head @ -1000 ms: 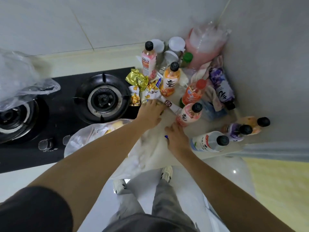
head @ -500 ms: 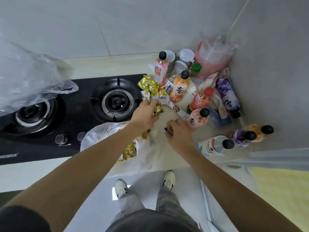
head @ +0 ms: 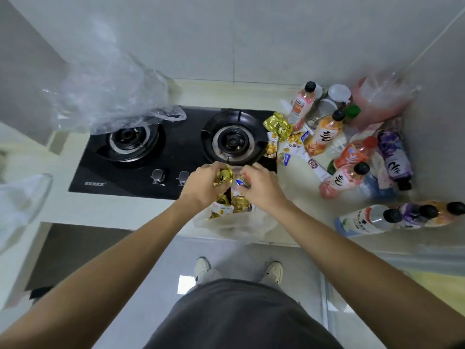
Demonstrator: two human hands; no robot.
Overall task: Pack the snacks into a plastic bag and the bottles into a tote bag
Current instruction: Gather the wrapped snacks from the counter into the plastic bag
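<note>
My left hand (head: pixel 205 183) is shut on a gold-foil snack packet (head: pixel 223 175) right above the open mouth of a clear plastic bag (head: pixel 236 226) at the counter's front edge. My right hand (head: pixel 260 185) grips a small white-and-blue snack packet (head: pixel 241 183) beside it. Several gold and white snack packets (head: pixel 232 206) lie inside the bag. More snacks (head: pixel 279 127) remain by the right burner. Several drink bottles (head: pixel 324 133) stand or lie at the right, three lying near the edge (head: pixel 402 217). No tote bag is recognisable.
A black two-burner gas hob (head: pixel 161 147) fills the counter's middle. A crumpled clear plastic bag (head: pixel 110 96) sits over the left burner. White jars and a pink bagged container (head: pixel 380 99) crowd the back right corner. The walls close in behind and at right.
Both hands have carried their snack packets from the pile beside the bottles leftwards to the mouth of the plastic bag. The camera view has shifted left.
</note>
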